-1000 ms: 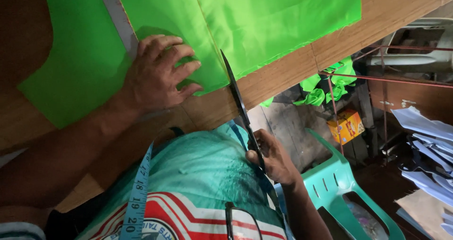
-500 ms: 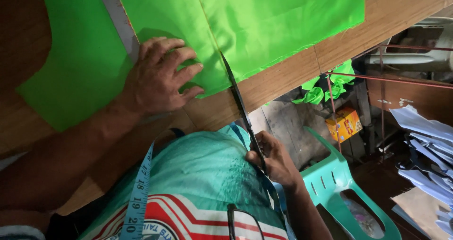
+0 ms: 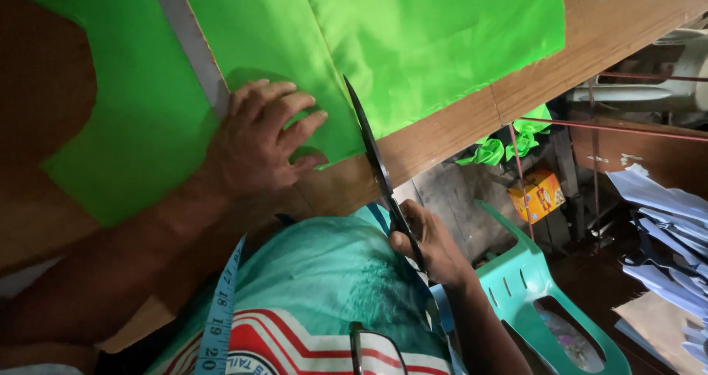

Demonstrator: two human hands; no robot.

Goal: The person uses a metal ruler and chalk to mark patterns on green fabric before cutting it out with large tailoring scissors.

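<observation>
The left hand (image 3: 262, 143) lies flat, fingers spread, on the green fabric (image 3: 413, 43), pressing it to the wooden table (image 3: 590, 21). It grips nothing; palm and fingers simply rest on the cloth. A grey ruler (image 3: 188, 39) runs diagonally under the fabric's upper region and ends at the knuckles of this hand.

The right hand (image 3: 431, 246) is closed around the handles of black scissors (image 3: 376, 165). It sits below the table edge, in front of the person's teal shirt (image 3: 332, 279). The blades run up and slightly left from the hand, cross the table edge and lie along the fabric's cut edge, with the tip just right of the left fingertips. Whether the blades are parted cannot be told; they read as one dark line.

Edges: the fabric's near edge sits on a strip of bare wood just inside the table edge. A straight seam or cut line divides the fabric into a left panel, under the left hand, and a right panel extending toward the upper right. The left panel has a curved cut-out at the far left, exposing dark tabletop.

Open room: bare wood lies to the right of the fabric and along the near table edge. Below the table edge, to the right, stand a teal plastic chair (image 3: 538, 294), green scraps (image 3: 509, 143) and a small yellow box (image 3: 537, 196). A blue tape measure (image 3: 220, 308) hangs down the person's chest.
</observation>
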